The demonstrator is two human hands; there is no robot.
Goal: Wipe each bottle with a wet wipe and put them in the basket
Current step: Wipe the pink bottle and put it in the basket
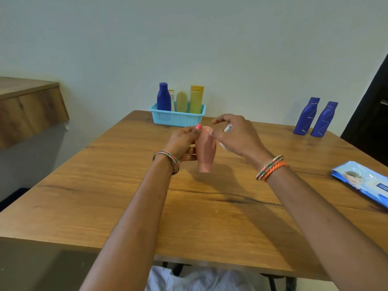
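Left hand (182, 141): grip closed around pink bottle (206, 150), held cap-down above table (147, 196). Right hand (235, 135): grip loosely closed on white wipe (227, 128), touching the bottle's top. Beyond both grips: blue basket (178, 118) containing one blue and three yellowish bottles. Far right: two blue bottles (316, 117), wipes packet (363, 181).

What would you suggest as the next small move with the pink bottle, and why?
Probably draw the white wipe in the right hand down the pink bottle. The left hand holds it upside down above the table, with the wipe near its upper end. The basket should wait, since two blue bottles stand outside it.
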